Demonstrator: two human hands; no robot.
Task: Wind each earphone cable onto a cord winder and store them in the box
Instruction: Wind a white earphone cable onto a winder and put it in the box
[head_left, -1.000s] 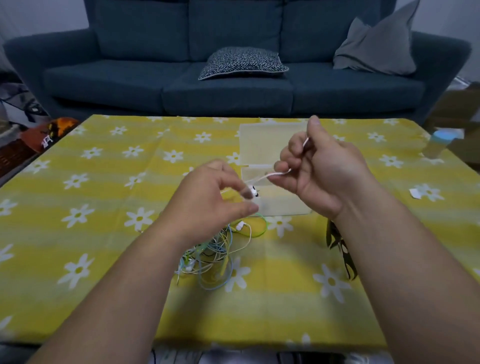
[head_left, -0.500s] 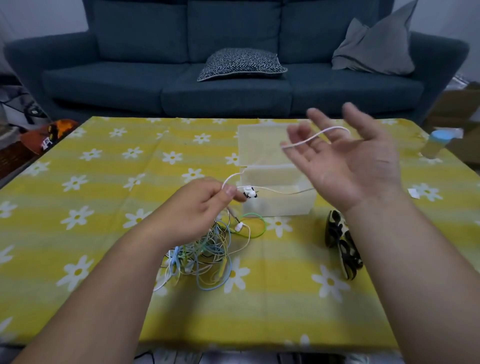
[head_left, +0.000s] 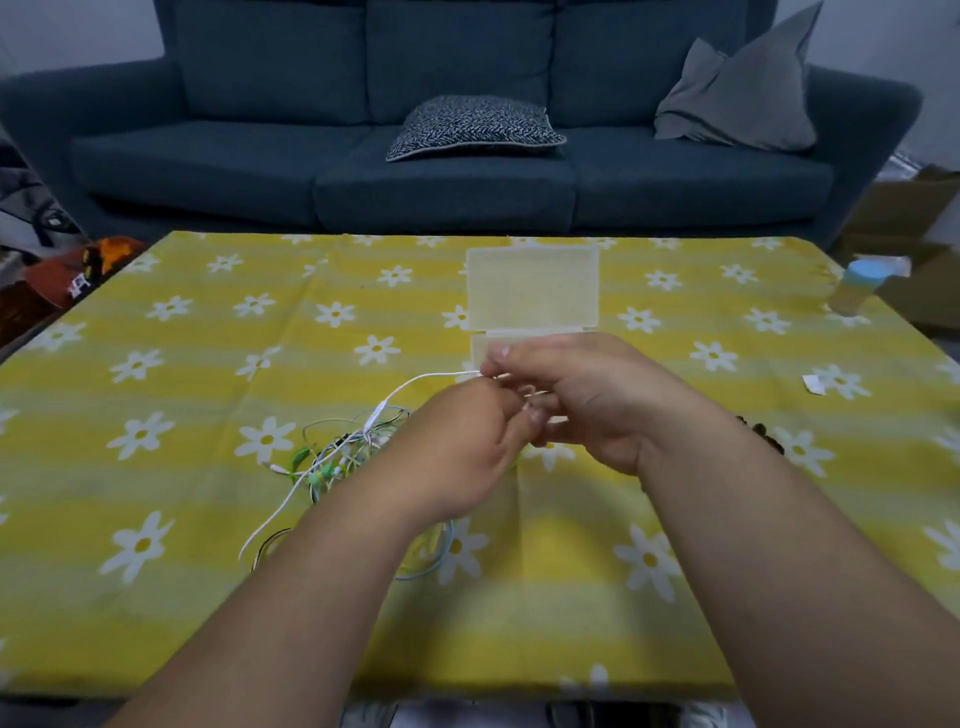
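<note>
Snagging is the likely trouble: the white earphone cable (head_left: 415, 383) runs from the right hand's (head_left: 587, 400) pinching grip down into the tangle of cables (head_left: 337, 457) on the tabletop (head_left: 208, 364), so a hard pull could drag the whole knot along. Beside it the left hand (head_left: 457, 452) curls in front of the open box (head_left: 532, 291); whether its grip holds anything I cannot tell.

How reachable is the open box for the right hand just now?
Probably yes: the box lies just beyond the right hand, lid open, nothing between, though it holds the white cable.
</note>
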